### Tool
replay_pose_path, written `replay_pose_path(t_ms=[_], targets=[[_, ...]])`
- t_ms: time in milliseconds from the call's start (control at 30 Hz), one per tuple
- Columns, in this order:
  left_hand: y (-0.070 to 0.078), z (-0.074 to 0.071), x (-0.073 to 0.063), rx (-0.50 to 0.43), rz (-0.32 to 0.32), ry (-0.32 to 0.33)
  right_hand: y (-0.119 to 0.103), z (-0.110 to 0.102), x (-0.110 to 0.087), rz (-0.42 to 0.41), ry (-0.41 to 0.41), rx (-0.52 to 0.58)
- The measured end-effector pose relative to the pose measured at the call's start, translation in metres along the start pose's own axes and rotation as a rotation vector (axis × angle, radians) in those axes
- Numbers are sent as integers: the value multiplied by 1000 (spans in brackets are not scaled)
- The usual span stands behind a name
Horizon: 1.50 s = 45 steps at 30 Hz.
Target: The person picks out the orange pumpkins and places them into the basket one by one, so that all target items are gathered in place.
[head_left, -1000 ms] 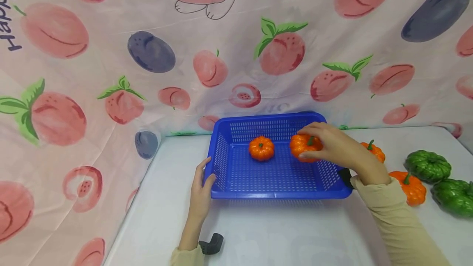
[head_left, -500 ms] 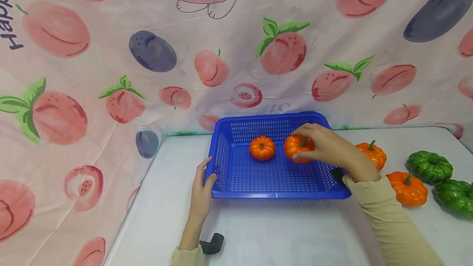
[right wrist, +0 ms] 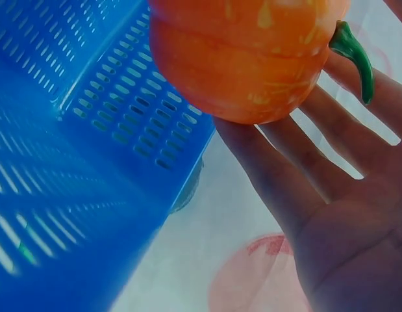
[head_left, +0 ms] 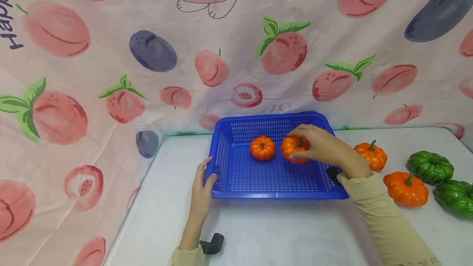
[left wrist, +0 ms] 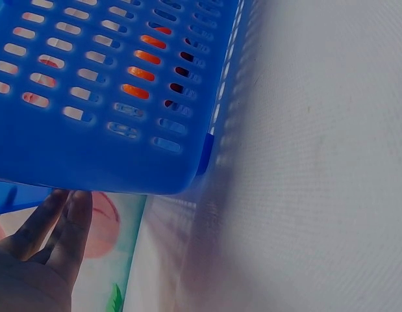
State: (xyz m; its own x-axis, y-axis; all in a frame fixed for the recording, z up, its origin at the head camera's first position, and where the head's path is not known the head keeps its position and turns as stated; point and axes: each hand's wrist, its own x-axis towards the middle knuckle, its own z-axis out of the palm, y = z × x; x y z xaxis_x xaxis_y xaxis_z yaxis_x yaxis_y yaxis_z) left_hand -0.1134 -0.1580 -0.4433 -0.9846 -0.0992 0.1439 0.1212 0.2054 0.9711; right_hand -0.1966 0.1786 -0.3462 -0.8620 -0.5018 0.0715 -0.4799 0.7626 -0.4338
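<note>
My right hand grips a small orange toy pumpkin with a green stem over the right part of a blue plastic basket. In the right wrist view, the fingers touch the underside and side of this pumpkin, beside the basket's slotted wall. Another orange pumpkin sits on the basket floor, to the left of the held one. My left hand rests against the basket's left rim, its extended fingers touching the edge in the left wrist view.
Right of the basket, on the white table, are two orange pumpkins and two green pumpkins. A fruit-print cloth hangs behind. A black bent piece shows by the left wrist.
My right hand has carried the pumpkin leftward inside the basket, closer to the other pumpkin. The left hand has stayed at the rim.
</note>
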Motion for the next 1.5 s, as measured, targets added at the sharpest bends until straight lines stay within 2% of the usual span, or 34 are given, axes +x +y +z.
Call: replay_pose_path(t_ms=[1200,1500], targets=[[2,0,0,3,4,2,7,15,36,-52,-46,-41],[1,0,0,1,13,-1,5,16,46,-23,-92,-76]])
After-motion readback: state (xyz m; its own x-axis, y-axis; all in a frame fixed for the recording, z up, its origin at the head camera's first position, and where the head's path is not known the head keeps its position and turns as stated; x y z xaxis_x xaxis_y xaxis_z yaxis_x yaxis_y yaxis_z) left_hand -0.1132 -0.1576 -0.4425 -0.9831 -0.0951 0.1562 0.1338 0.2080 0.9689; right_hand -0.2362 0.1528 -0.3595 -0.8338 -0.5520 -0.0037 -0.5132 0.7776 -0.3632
